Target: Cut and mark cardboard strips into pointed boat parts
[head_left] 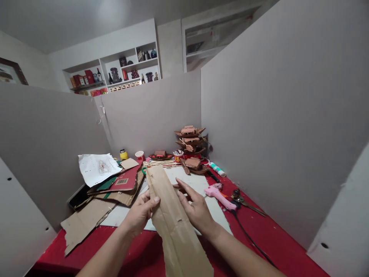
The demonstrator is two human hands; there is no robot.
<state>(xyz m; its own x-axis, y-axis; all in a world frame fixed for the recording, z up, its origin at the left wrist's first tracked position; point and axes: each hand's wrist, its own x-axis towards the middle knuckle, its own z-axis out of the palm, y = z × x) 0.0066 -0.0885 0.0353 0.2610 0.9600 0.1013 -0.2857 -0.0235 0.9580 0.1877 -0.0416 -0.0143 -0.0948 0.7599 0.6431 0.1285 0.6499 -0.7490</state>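
A long strip of brown cardboard [173, 215] with creases and torn edges slants up in front of me over the table. My left hand [145, 209] grips its left edge, thumb on top and the other fingers underneath. At the right edge is my right hand [196, 207], its fingers stretched out and apart; whether they press on the strip is hard to tell. Beneath lies a white board [213, 207] on a red cloth [253, 231]. A pink glue gun [220, 196] with a black cord rests to the right of my right hand.
Torn cardboard pieces [86, 219] and a scribbled paper sheet [99, 169] pile up at left. Stacked brown model boats [190, 142], a red-white cup [140, 155] and thin sticks stand at the back. Scissors [250, 202] lie at right. Grey panels [273, 127] enclose the table.
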